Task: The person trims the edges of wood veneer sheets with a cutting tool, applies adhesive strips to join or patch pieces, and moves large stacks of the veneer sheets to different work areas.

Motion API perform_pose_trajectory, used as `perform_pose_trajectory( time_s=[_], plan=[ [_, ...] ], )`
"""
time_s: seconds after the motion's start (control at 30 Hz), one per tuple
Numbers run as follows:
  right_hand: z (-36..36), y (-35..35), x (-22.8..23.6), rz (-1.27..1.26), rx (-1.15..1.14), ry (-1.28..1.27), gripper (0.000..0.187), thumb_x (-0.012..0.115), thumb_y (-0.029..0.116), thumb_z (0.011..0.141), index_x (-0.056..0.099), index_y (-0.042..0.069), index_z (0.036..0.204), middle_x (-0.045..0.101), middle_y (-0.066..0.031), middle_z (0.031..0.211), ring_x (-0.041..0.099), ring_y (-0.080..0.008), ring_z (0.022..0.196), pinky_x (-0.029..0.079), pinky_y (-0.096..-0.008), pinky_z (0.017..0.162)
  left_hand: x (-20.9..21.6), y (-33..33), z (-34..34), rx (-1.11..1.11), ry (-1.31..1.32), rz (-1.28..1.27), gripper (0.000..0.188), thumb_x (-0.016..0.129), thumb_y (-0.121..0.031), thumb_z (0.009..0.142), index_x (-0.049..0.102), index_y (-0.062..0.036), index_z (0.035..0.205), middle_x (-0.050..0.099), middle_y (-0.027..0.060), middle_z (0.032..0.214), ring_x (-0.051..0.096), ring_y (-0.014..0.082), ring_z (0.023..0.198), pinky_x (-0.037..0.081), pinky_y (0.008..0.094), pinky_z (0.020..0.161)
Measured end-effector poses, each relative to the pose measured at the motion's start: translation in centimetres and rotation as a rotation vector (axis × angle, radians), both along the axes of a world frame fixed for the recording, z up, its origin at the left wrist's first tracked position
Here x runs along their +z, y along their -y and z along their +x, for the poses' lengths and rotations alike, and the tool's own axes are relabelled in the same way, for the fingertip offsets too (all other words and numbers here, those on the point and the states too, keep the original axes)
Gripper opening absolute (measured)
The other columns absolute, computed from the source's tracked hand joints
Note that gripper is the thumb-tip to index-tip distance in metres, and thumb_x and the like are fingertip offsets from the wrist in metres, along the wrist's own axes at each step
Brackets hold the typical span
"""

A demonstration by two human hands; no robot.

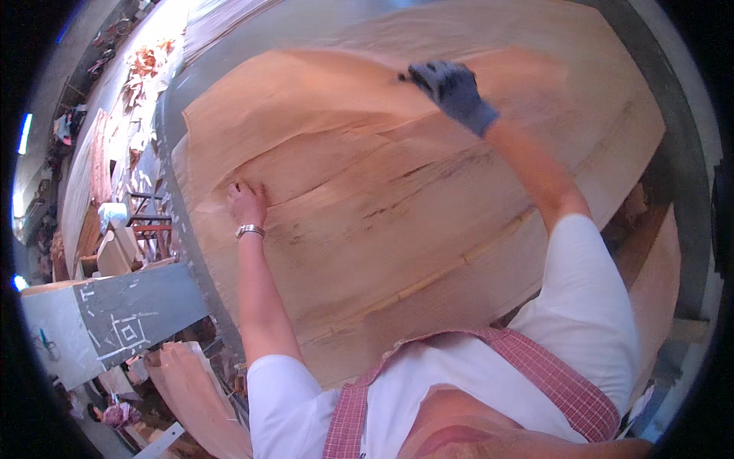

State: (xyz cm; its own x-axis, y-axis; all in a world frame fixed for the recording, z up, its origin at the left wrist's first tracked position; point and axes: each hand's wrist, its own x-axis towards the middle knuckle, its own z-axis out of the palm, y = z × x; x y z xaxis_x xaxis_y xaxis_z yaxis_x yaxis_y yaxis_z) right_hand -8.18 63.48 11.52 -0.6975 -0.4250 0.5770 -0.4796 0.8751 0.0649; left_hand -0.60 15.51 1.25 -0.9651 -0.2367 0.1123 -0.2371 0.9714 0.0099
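A broad stack of thin wood veneer fills the middle of the view. On top lies a more orange veneer sheet (306, 88), its far edge rippled and raised near my right hand. My right hand (447, 86), in a grey-blue glove with dark fingers, is closed at that far edge and slightly blurred; the sheet runs up to its fingers. My left hand (248, 201), bare with a metal watch (250, 229) at the wrist, rests on the left part of the stack, near the orange sheet's near edge. Its fingers lie spread on the wood.
Paler veneer (367, 260) with dark streaks and cracks lies under and nearer me. A grey board with white marks (145, 314) juts out at the left. Beyond it are a stool (151, 222), veneer scraps (149, 65) and leaning sheets (191, 386). More wood (657, 268) sits at the right.
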Motion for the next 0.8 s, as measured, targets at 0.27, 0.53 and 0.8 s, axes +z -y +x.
perform_pose_trajectory(
  time_s=[0.27,0.53,0.8],
  plan=[
    [32.6,1.3,8.9,0.224,-0.06,0.164,0.05,0.062,0.023,0.076,0.06,0.011,0.125,0.048,-0.0009,0.071,0.052,-0.018,0.066,0.043,-0.0336,0.057,-1.8,1.8,-1.7,-0.055,0.114,-0.199,0.061,0.054,-0.041,0.089,0.05,0.0038,0.13,0.037,0.0276,0.143,0.036,0.0443,0.131,0.028,0.0489,0.111],
    [48.7,5.3,12.9,0.123,-0.189,0.556,0.049,0.06,0.023,0.076,0.06,0.009,0.123,0.052,-0.0037,0.076,0.054,-0.0208,0.069,0.045,-0.0363,0.058,-0.2,2.0,-1.5,-0.039,0.147,-0.114,0.06,0.053,-0.041,0.09,0.05,0.003,0.131,0.038,0.0257,0.143,0.038,0.0415,0.13,0.029,0.0485,0.111],
    [48.8,5.2,10.6,0.148,-0.319,0.673,0.04,0.062,0.023,0.077,0.059,0.008,0.114,0.057,-0.0077,0.082,0.057,-0.0258,0.074,0.047,-0.0386,0.062,0.9,5.0,0.6,-0.051,0.124,-0.029,0.059,0.052,-0.041,0.09,0.049,0.0022,0.131,0.04,0.0238,0.142,0.039,0.0386,0.13,0.03,0.048,0.11]
  ],
)
